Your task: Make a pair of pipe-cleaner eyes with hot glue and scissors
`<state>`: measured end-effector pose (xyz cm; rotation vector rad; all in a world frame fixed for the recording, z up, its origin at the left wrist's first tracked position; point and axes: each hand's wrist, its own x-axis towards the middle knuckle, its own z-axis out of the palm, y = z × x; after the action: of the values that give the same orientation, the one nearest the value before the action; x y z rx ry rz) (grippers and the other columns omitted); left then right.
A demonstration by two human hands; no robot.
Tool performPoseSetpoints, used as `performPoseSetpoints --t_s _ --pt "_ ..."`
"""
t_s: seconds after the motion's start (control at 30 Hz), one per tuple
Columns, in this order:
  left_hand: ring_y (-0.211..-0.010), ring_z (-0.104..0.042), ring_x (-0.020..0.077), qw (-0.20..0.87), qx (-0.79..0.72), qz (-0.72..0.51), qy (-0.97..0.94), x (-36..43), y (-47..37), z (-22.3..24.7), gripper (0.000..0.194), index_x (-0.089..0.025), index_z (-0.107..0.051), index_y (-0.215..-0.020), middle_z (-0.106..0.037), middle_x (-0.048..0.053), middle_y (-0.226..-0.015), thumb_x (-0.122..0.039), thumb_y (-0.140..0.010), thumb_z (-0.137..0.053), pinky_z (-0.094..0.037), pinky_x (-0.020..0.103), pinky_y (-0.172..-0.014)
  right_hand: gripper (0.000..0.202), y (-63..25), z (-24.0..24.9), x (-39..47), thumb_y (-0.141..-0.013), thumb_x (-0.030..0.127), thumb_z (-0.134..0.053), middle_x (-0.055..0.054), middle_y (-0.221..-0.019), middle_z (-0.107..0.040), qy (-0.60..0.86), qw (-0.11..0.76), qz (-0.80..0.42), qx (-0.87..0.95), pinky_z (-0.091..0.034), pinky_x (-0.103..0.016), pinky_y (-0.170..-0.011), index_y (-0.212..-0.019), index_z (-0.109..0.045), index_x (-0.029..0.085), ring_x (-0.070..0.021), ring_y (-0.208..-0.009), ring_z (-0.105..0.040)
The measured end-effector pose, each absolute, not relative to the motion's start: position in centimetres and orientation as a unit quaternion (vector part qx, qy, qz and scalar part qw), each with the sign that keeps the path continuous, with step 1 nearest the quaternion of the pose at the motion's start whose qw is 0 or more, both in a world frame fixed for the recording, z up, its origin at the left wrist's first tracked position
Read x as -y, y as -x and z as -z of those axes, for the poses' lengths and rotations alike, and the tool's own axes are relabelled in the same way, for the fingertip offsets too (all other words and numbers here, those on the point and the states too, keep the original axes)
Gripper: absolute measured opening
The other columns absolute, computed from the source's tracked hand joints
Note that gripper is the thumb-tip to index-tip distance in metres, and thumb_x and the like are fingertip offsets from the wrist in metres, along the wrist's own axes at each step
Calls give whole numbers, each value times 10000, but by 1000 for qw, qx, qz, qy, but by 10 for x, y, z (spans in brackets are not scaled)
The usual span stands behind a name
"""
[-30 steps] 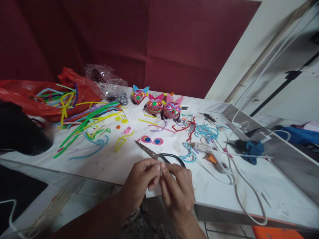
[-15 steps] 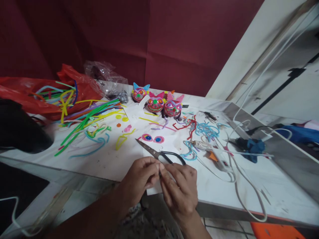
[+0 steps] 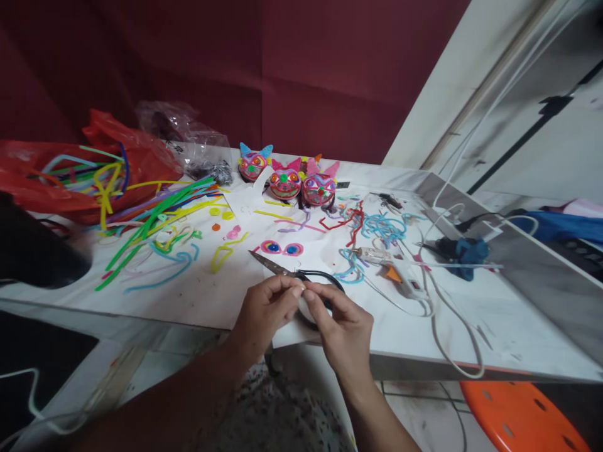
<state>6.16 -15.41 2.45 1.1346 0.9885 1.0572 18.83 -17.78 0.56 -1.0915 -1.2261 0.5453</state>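
Observation:
My left hand [image 3: 267, 312] and my right hand [image 3: 343, 323] meet fingertip to fingertip at the table's front edge. Both are pinched closed on something too small to make out. Just behind them lie black-handled scissors [image 3: 325, 274], blades pointing to the back left, with part of a handle hidden by my right hand. Beyond the blades, two pink-rimmed eye shapes with blue centres [image 3: 281, 248] rest on white paper. A bent yellow pipe cleaner [image 3: 220, 256] lies to their left.
Several decorated cat-like heads [image 3: 319, 188] stand at the back. A red bag [image 3: 28, 188] of pipe cleaners and a black object [image 3: 42, 251] are at left. At right are a glue gun [image 3: 374, 255], a power strip [image 3: 411, 280] and cables. An orange stool [image 3: 522, 417] stands below.
The view has shifted, so the table items appear slightly higher and further left. My right hand's fingers have rearranged around the pinch, and more of the scissors' handles shows.

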Motion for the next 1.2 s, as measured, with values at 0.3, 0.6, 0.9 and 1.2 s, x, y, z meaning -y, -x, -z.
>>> performPoseSetpoints --t_s 0.3,0.6,0.9,1.2 --pt "-445 -322 72 568 -437 -454 -529 156 -66 -16 246 -163 -642 -786 -417 -73 -488 -408 -782 -631 -259 214 -452 67 -195 -4 180 -811 240 -748 -29 -802 -787 487 643 -246 537 -585 -294 -676 -823 -814 242 -184 -718 -718" --pt "-517 -435 102 496 -448 -462 -582 164 -58 -19 205 -167 -672 -737 -501 -34 -548 -343 -814 -600 -335 221 -504 91 -197 -10 183 -728 330 -812 -45 -748 -782 508 618 -324 506 -585 -285 -623 -757 -825 244 -204 -674 -717" --pt "-532 -506 106 522 -410 -467 -584 162 -57 -14 230 -162 -693 -820 -572 -17 -594 -358 -872 -585 -370 223 -514 137 -201 -7 177 -683 360 -840 -39 -669 -752 519 606 -388 462 -535 -228 -517 -721 -814 231 -160 -570 -657" --pt "-472 -477 95 656 -333 -433 -521 143 -50 -22 388 -163 -595 -745 -562 -18 -532 -527 -773 -725 -334 221 -472 97 -198 -19 187 -759 351 -780 -38 -763 -782 505 614 -263 546 -520 -223 -472 -783 -826 269 -173 -586 -683"
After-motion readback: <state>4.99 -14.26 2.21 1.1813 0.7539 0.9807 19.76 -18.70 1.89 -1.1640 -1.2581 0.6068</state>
